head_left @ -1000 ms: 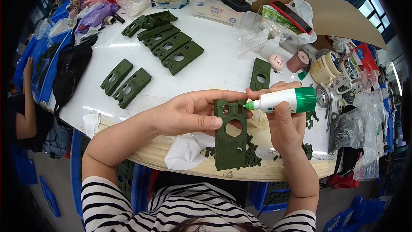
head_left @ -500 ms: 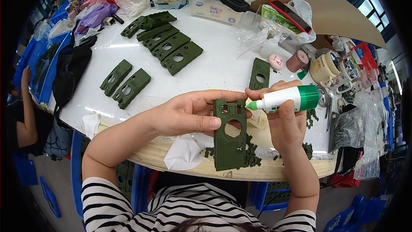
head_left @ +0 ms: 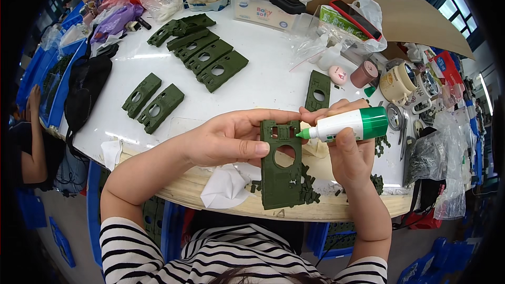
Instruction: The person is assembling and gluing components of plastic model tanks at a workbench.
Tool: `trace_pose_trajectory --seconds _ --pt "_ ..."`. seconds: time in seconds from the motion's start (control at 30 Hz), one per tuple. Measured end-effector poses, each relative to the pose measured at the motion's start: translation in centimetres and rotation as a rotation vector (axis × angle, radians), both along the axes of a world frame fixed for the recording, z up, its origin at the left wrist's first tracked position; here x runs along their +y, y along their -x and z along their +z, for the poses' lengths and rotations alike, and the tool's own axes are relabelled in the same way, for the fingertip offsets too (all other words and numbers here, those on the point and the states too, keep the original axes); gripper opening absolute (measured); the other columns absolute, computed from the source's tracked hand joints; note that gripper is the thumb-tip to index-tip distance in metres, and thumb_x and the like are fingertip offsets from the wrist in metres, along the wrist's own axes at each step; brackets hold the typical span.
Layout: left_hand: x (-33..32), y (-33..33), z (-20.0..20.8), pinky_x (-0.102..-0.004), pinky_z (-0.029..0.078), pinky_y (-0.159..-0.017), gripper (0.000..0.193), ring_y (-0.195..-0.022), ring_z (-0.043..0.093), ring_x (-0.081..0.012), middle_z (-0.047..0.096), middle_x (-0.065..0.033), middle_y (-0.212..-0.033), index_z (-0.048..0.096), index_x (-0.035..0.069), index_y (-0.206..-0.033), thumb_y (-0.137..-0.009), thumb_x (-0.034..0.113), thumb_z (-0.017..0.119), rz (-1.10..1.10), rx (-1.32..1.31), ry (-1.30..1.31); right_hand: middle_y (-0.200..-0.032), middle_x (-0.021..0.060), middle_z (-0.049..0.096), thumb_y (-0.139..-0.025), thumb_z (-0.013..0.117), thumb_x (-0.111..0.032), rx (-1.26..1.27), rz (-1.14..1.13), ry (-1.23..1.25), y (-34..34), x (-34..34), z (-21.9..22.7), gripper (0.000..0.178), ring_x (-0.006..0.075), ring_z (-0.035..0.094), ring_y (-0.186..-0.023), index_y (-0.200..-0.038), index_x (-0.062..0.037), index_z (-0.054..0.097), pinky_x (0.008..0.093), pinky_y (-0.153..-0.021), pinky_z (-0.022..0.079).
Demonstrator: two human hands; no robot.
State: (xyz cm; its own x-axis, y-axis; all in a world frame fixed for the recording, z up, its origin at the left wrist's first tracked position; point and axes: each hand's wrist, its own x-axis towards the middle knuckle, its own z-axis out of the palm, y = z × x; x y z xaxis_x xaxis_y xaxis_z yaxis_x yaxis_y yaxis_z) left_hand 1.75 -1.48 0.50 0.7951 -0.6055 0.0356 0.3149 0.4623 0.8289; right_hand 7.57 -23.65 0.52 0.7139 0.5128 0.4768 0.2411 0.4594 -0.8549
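Observation:
Closed around the left edge of a dark green plastic model hull, my left hand keeps it upright near the table's front edge, thumb in front. The hull has a round hole and smaller openings at its top. My right hand grips a white glue bottle with a green end, tilted so that its green nozzle meets the hull's upper right edge. Small dark green parts lie in a pile behind the hull's lower right side. Another green hull rests just beyond my right hand.
Several more green hulls lie at the back left, with two nearer ones. A crumpled white tissue sits by my left forearm. Mugs, a pink jar and plastic bags stand at right. A black bag hangs at the left edge.
The glue bottle has shifted slightly left and down, its nozzle now against the hull's upper right edge. My left hand and the hull have barely moved.

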Motion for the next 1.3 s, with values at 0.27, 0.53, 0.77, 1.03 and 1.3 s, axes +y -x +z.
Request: trace_pose_trajectory --seconds 0.27,0.53,0.77,1.03,1.3 --pt "-0.1 -0.1 0.4 -0.0451 0.044 -0.101 0.065 -0.124 0.048 -0.0342 0.043 -0.0233 -0.138 0.021 -0.005 -0.145 -0.091 0.012 0.055 -0.018 -0.011 -0.006 -0.101 0.0185 0.064 -0.093 0.057 -0.017 -0.019 -0.005 0.02 0.0 -0.2 0.1 0.024 0.0203 0.061 -0.094 -0.106 -0.0007 0.044 0.0443 -0.098 0.046" --pt "0.2 0.1 0.4 -0.0449 0.043 -0.1 0.067 -0.126 0.047 -0.0332 0.043 -0.0242 -0.137 0.021 -0.003 -0.146 -0.091 0.015 0.057 -0.016 0.008 0.005 -0.101 0.0178 0.06 -0.096 0.051 -0.03 0.191 0.009 -0.049 0.2 -0.3 0.6 0.03 0.0289 0.062 -0.103 -0.107 -0.0031 0.046 0.0474 -0.097 0.045" --pt "0.2 -0.2 0.8 -0.0362 0.042 -0.101 0.083 -0.117 0.054 -0.022 0.054 -0.0163 -0.123 0.029 -0.001 -0.142 -0.074 0.012 0.076 0.105 -0.076 -0.041 -0.1 0.0184 0.063 -0.1 0.041 -0.034 0.333 0.001 -0.215 -0.7 -1.1 0.2 0.034 0.0331 0.061 -0.104 -0.11 -0.0027 0.046 0.0471 -0.096 0.045" --pt "3.7 4.9 -1.0 -0.0325 0.047 -0.095 0.064 -0.107 0.054 -0.0174 0.048 -0.0095 -0.118 0.04 0.001 -0.127 -0.073 0.001 0.074 0.742 -0.332 -0.419 -0.098 0.0121 0.06 -0.099 0.044 -0.034 0.266 -0.086 -0.17 -0.6 -1.4 1.1 0.032 0.0264 0.062 -0.098 -0.109 -0.0045 0.046 0.052 -0.099 0.042" --pt "6.3 9.1 -3.9 -0.034 0.045 -0.086 0.065 -0.097 0.051 -0.0193 0.05 -0.0091 -0.106 0.042 0.002 -0.126 -0.071 0.007 0.076 1.23 -0.562 -1.301 -0.104 0.011 0.058 -0.1 0.044 -0.035 0.225 -0.01 -0.158 -0.6 -1.4 1.1 0.035 0.025 0.061 -0.1 -0.112 -0.0024 0.048 0.0481 -0.1 0.043"
